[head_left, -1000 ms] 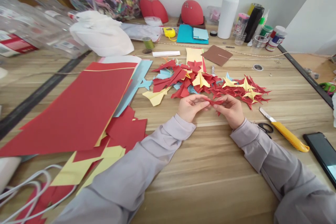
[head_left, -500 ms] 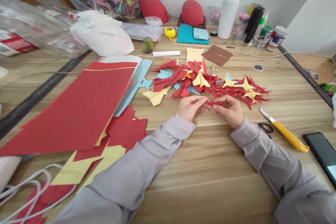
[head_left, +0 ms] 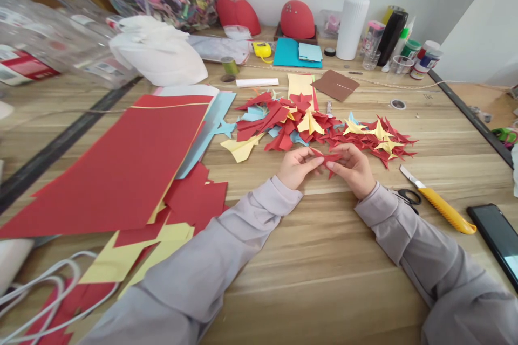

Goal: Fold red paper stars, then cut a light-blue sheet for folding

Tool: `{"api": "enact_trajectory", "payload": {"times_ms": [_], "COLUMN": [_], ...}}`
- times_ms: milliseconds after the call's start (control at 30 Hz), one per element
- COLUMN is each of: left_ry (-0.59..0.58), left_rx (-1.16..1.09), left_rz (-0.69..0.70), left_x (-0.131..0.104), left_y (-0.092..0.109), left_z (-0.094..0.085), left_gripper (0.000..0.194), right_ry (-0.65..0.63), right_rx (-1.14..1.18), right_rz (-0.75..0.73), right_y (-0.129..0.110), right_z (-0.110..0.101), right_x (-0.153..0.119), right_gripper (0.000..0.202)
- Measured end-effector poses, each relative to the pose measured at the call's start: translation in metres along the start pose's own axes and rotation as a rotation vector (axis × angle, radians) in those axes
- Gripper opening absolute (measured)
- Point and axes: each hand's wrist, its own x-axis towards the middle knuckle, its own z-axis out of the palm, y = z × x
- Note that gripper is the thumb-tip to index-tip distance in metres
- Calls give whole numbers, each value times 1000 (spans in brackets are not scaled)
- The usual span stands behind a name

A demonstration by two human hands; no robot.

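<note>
Between my two hands is a small red folded paper star (head_left: 329, 158), its points spread toward both sides and one pointing down. My left hand (head_left: 297, 167) pinches its left side between thumb and fingers. On its right side, my right hand (head_left: 353, 170) grips it the same way. Just beyond my fingers lies a heap of red, yellow and blue folded paper pieces (head_left: 279, 118). To the right of it is a pile of red and yellow paper stars (head_left: 380, 137). A yellow folded paper piece (head_left: 242, 149) rests left of my left hand.
Large red paper sheets (head_left: 121, 167) and cut scraps (head_left: 198, 194) cover the left side. Black-handled scissors (head_left: 409, 195), a yellow utility knife (head_left: 443, 207) with its blade out and a phone (head_left: 496, 237) lie at right. A white bottle (head_left: 352, 27) stands at the back.
The red paper between my hands has turned from a thin edge-on strip to show its star shape, with a point now hanging down. Both hands stay in nearly the same place.
</note>
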Motion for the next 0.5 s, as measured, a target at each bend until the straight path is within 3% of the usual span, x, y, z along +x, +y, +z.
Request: {"api": "enact_trajectory", "payload": {"times_ms": [67, 233, 500], "left_ry": [-5, -35, -48], "left_rx": [-33, -62, 80], "left_rz": [-20, -42, 27], "left_x": [1, 1, -1], "left_y": [-1, -2, 3], "left_z": [-1, -3, -2], "left_gripper": [31, 31, 30], "right_ry": [-28, -76, -7], "right_rx": [-22, -85, -117], "right_rz": [-34, -109, -77], "right_y": [0, 3, 6], "right_z": [0, 0, 0], "right_x": [-1, -2, -1], "right_gripper": [45, 28, 29]}}
